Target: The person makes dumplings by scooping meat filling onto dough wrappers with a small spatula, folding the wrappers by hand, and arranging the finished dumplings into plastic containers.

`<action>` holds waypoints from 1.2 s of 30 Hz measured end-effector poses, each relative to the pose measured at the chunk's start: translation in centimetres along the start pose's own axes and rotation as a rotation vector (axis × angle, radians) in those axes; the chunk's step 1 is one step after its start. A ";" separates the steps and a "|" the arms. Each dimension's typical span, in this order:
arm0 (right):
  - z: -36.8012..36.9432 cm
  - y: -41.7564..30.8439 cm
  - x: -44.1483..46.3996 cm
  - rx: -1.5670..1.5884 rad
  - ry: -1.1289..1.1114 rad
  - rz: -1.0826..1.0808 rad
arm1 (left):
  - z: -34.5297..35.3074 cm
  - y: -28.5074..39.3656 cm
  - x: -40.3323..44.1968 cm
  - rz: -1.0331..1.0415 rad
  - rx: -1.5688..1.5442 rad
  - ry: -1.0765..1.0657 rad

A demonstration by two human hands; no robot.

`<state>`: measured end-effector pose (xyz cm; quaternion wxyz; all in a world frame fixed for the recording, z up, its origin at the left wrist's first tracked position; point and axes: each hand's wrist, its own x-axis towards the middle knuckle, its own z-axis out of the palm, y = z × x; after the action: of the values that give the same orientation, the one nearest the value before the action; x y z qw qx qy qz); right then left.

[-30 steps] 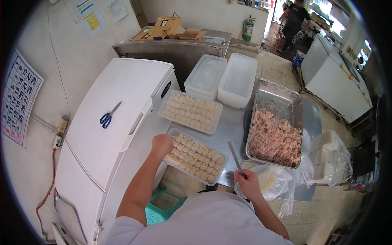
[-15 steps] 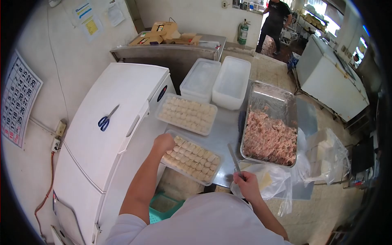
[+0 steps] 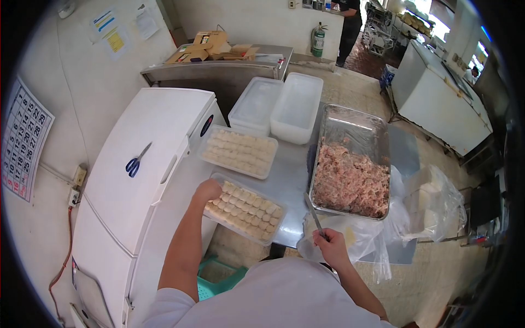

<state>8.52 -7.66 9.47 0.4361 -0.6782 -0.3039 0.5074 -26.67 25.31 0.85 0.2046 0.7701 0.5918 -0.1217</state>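
My left hand [image 3: 208,191] is closed at the upper left corner of a clear plastic tray [image 3: 247,238] with rows of small pale dumplings [image 3: 244,206]; whatever its fingertips hold is hidden. In my right hand [image 3: 332,245] is a narrow, flat-bladed metal spreader [image 3: 313,212], its blade pointing up and away from me. Beyond the blade a deep metal pan [image 3: 353,121] holds pink minced filling [image 3: 350,180]. Under and beside my right hand lies a clear plastic bag [image 3: 363,240] with something pale yellow in it.
Another dumpling tray [image 3: 205,153] and two translucent plastic tubs [image 3: 257,104] stand farther back on the metal table [image 3: 295,191]. Blue-handled scissors [image 3: 136,161] rest on the white refrigerator [image 3: 147,120] at left. Bagged pale blocks [image 3: 429,202] are at right. A person [image 3: 350,33] stands in the back doorway.
The view has shifted a little, so the table things appear slightly farther left. My hands keep nearly the same places by the tray and bag. The person at the back has moved partly behind the wall.
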 end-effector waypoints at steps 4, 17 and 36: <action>-1.6 0.9 -0.1 -0.026 0.018 -0.020 | 1.4 -0.8 1.3 0.036 0.100 -0.007; -8.5 1.5 -2.0 0.032 0.182 -0.019 | 1.8 6.2 -5.3 -0.117 0.059 0.289; -15.0 5.3 -4.2 0.006 0.196 0.037 | 14.1 36.2 -17.1 0.723 -0.405 -0.054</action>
<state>21.43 -17.85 8.06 0.4563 -0.7289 -0.2456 0.4474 4.31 -3.76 1.87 0.3968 0.8692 0.2896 0.0566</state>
